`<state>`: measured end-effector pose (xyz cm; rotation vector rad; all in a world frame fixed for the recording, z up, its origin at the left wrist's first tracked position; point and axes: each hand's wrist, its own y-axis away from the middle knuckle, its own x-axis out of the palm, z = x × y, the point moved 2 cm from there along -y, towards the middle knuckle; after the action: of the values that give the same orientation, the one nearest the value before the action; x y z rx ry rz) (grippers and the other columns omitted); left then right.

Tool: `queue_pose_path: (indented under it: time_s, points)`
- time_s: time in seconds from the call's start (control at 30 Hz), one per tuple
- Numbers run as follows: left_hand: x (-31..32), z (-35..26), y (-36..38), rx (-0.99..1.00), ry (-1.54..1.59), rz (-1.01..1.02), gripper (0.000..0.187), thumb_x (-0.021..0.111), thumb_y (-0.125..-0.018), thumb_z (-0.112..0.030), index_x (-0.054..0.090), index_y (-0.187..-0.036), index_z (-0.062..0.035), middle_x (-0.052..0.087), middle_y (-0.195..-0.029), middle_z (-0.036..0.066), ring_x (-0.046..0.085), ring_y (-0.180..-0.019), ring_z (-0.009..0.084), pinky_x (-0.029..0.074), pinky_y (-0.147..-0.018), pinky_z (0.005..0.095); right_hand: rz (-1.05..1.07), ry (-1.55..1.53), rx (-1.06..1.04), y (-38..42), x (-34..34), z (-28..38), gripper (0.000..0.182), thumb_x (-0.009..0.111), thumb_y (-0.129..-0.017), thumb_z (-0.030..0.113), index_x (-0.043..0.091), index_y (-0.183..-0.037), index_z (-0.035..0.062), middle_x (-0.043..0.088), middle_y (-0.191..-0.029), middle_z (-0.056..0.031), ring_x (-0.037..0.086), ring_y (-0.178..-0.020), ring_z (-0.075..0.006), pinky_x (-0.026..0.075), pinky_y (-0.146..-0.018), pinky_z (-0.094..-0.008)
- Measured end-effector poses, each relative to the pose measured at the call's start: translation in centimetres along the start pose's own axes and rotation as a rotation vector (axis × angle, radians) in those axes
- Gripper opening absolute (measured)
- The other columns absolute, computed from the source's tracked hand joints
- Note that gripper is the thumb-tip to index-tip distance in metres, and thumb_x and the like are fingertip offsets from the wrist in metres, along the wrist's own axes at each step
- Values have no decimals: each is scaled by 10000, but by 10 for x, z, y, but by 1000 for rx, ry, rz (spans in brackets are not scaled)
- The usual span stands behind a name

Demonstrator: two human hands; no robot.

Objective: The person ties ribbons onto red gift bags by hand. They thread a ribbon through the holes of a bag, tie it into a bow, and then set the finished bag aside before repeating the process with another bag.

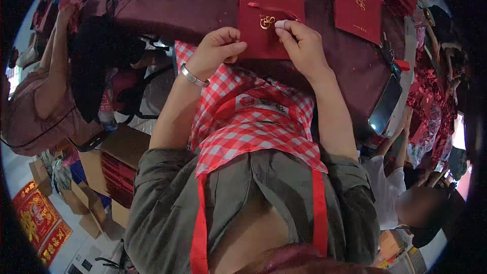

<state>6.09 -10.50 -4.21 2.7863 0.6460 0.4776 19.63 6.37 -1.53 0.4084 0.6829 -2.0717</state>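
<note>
Red bag with gold lettering (256, 43) lies flat on maroon-covered table (193, 5), before person in checked apron (248, 142). Right hand (306, 48) pinches small white piece (280, 24) over bag. Left hand (219, 48), fingers curled, at bag's left edge; cannot tell whether gripping anything. Second red bag (357, 15) and phone (385, 102) lie to right.

Dark phone (387, 100), cardboard boxes (93, 172), red poster (38, 218) perhaps

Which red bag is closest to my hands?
The red bag directly before you, your left hand by its left edge and right hand over its right side; the other red bags, like the one at right, lie clear of both.
</note>
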Motion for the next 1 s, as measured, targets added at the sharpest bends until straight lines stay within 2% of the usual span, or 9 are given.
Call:
queue_pose_path:
  time_s: [0.03, 0.17, 0.27, 0.33, 0.47, 0.53, 0.67, 0.8, 1.0]
  points:
    - [0, 1, 0, 7, 36, 31, 131, 615, -848, -62, 588, -975, -71, 590, -785, -30, 496, -613, 43, 402, -535, 179, -28, 29, -81, 0, 1, 1, 167, 598, -848, 106, 625, -962, -13, 649, -835, -110, 622, -767, -190, 481, -704, -275]
    - [-1, 4, -3, 15, 110, 96, 149, 612, -853, -69, 586, -1000, -74, 590, -804, -33, 494, -626, 40, 387, -533, 176, 37, 93, -55, 2, 0, 3, 148, 591, -855, 109, 616, -924, -20, 621, -811, -114, 614, -761, -221, 474, -688, -289]
    - [0, 2, -3, 19, 159, 87, 160, 604, -860, -71, 587, -1019, -84, 584, -791, -42, 480, -615, 42, 375, -527, 180, -3, 78, -130, 3, 1, 2, 138, 594, -853, 106, 608, -891, -25, 598, -803, -119, 604, -746, -233, 469, -669, -306]
    - [1, 0, -2, 23, 136, 114, 162, 594, -868, -75, 588, -1029, -92, 570, -775, -51, 463, -604, 40, 367, -526, 179, -29, 51, -149, 3, 2, 1, 166, 594, -841, 165, 631, -888, 10, 587, -803, -114, 584, -758, -295, 469, -657, -371]
    - [1, 1, -3, 22, 82, 104, 164, 589, -875, -88, 581, -1038, -92, 558, -761, -52, 455, -600, 42, 360, -526, 177, -22, 62, -156, 3, 1, 6, 156, 598, -833, 157, 633, -880, 12, 593, -811, -113, 583, -761, -298, 470, -668, -374]
    - [1, 0, -2, 11, 59, 90, 171, 587, -876, -92, 573, -1047, -82, 557, -765, -45, 464, -613, 49, 360, -537, 178, 13, 126, -231, 4, 2, 11, 108, 607, -820, 60, 611, -890, -22, 606, -812, -126, 595, -784, -271, 466, -700, -326]
    - [4, 0, -2, 8, 118, 81, 179, 581, -880, -88, 563, -1057, -69, 558, -773, -35, 471, -625, 61, 377, -556, 191, -4, 2, -250, 5, 12, 24, 117, 626, -796, 63, 608, -879, -17, 620, -836, -135, 598, -788, -282, 470, -708, -339]
    - [3, 6, -3, 24, 156, 46, 198, 594, -872, -97, 569, -1063, -49, 560, -760, -27, 491, -619, 64, 392, -554, 197, -1, 13, -200, 2, 14, 25, 109, 620, -796, 57, 602, -877, -14, 618, -835, -132, 598, -797, -283, 472, -710, -347]
    - [5, 6, -2, 33, 94, -9, 253, 622, -856, -107, 579, -1092, -28, 567, -741, -25, 511, -604, 61, 399, -531, 193, 38, 82, -266, -5, 19, 27, 104, 609, -805, 81, 589, -857, -7, 606, -824, -129, 586, -804, -298, 469, -701, -365]
